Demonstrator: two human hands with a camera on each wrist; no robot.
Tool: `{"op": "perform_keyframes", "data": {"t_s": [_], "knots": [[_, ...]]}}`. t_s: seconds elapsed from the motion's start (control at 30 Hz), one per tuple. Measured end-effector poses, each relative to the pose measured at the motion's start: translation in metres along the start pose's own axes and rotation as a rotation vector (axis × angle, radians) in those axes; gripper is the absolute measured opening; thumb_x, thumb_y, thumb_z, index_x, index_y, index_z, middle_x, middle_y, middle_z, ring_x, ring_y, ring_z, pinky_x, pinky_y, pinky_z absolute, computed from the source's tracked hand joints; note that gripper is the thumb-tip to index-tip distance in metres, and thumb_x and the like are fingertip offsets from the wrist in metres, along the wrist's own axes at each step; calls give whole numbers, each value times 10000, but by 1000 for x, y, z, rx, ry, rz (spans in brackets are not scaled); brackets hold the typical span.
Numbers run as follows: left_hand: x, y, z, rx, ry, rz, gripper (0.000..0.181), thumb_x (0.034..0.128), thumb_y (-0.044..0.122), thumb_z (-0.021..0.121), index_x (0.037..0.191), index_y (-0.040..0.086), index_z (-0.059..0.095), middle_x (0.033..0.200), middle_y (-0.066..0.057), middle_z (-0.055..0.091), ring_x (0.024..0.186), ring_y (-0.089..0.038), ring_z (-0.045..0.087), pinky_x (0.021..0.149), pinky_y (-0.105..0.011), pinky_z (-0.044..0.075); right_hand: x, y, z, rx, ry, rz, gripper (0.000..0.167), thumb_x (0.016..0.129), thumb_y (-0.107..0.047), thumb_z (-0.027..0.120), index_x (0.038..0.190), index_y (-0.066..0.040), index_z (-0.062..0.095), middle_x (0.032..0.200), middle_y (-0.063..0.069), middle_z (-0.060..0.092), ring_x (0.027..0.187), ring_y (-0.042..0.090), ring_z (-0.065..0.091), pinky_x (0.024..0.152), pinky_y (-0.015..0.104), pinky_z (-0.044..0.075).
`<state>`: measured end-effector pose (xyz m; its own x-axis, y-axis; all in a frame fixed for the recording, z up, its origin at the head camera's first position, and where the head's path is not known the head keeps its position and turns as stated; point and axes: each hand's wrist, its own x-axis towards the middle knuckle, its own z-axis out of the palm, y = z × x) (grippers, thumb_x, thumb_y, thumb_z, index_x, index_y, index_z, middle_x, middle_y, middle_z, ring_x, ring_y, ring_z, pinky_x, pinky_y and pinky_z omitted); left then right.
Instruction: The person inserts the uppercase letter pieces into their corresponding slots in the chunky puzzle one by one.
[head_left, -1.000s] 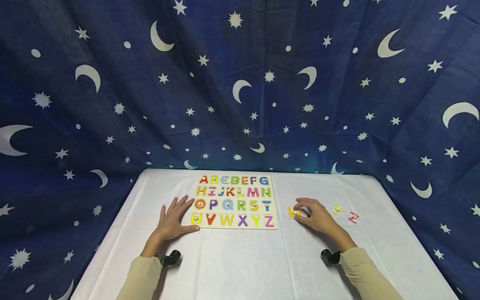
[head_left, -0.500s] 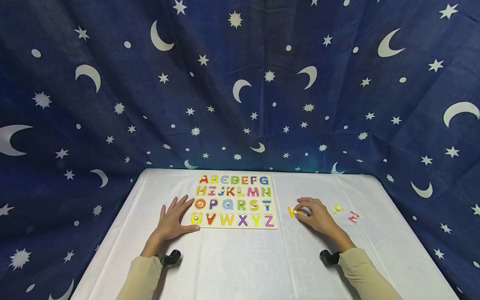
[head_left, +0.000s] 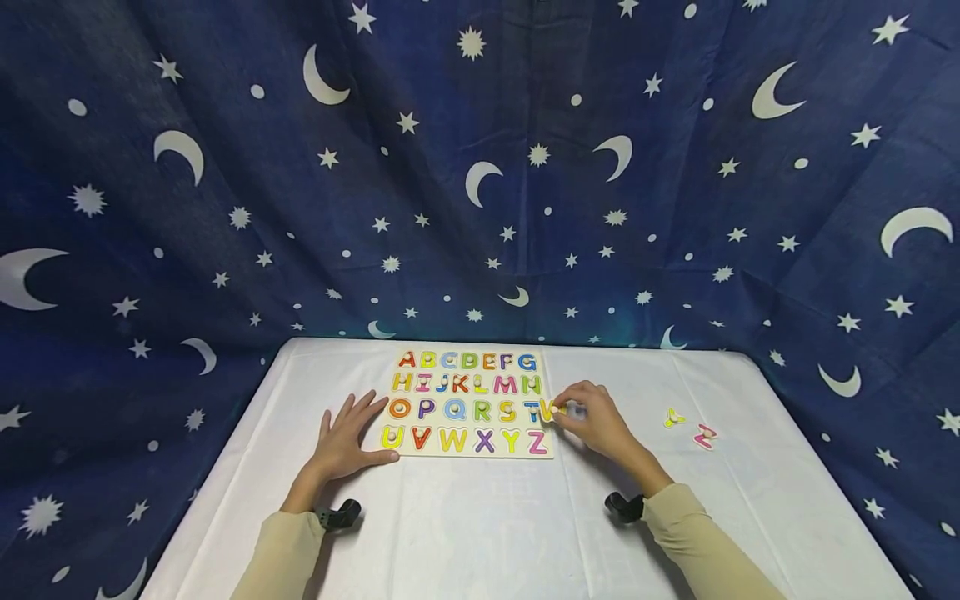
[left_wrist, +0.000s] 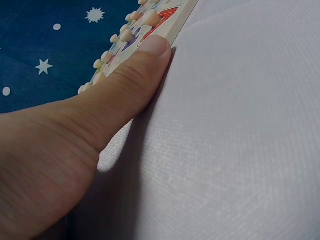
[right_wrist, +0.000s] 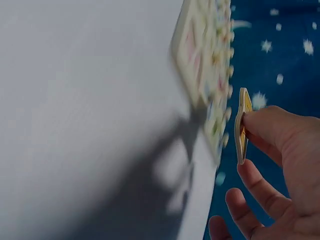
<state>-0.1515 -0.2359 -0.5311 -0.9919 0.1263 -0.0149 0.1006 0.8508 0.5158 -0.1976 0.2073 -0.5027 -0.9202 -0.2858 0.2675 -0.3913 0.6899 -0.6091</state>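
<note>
In the head view, a wooden alphabet puzzle board lies on the white table. Most of its letters carry round knobs; W, X, Y and Z in the bottom row show none. My right hand pinches a yellow letter W puzzle piece between thumb and forefinger, by the board's right edge near the T. The right wrist view has this W piece edge-on, raised above the cloth, with the other fingers spread loosely. My left hand rests at the board's lower left, fingers spread, its thumb against the edge.
To the right lie a loose yellow Y piece and a pink Z piece. A white cloth covers the table. Behind its far edge hangs a dark blue curtain with moons and stars.
My right hand has lifted the W piece off the cloth and carried it left to the board's right edge. My left hand has stayed in place.
</note>
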Motion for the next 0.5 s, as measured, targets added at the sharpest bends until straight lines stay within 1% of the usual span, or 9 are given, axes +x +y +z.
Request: {"op": "perform_keyframes", "data": {"t_s": [0.1, 0.27, 0.37, 0.4, 0.5], "knots": [[-1, 1, 0, -6, -2, 3, 1071, 688, 577, 894, 1565, 165, 440, 1664, -189, 283, 1548, -476, 79, 1188, -714, -90, 7, -21, 14, 28, -19, -7, 129, 815, -129, 858, 911, -151, 775, 1070, 64, 675, 1002, 276, 557, 844, 420, 472], [0, 0, 1, -1, -4, -2, 1077, 693, 577, 893, 1573, 166, 427, 1671, -183, 270, 1553, -466, 70, 1193, -704, -97, 15, -52, 42, 35, -40, -37, 121, 813, -134, 862, 889, -165, 773, 1042, 38, 660, 990, 253, 549, 865, 437, 477], [0, 0, 1, 4, -1, -5, 1082, 693, 578, 893, 1578, 171, 420, 1673, -180, 265, 1555, -462, 66, 1195, -697, -102, 18, -69, 60, 26, -33, -71, 114, 800, -136, 870, 865, -155, 779, 1018, 29, 657, 1028, 275, 572, 940, 496, 483], [0, 0, 1, 4, 0, -5, 1083, 692, 580, 892, 1577, 171, 421, 1673, -181, 266, 1554, -462, 67, 1195, -698, -103, 18, -74, 65, 19, -32, -76, 112, 797, -140, 871, 858, -159, 779, 1016, 22, 655, 1048, 278, 579, 997, 523, 474], [0, -1, 1, 5, -1, -2, 1084, 690, 591, 889, 1575, 172, 423, 1670, -185, 271, 1552, -467, 71, 1193, -702, -98, 19, -89, 80, -5, -39, -85, 97, 797, -167, 868, 856, -165, 791, 1012, 8, 649, 1042, 277, 581, 992, 532, 475]]}}
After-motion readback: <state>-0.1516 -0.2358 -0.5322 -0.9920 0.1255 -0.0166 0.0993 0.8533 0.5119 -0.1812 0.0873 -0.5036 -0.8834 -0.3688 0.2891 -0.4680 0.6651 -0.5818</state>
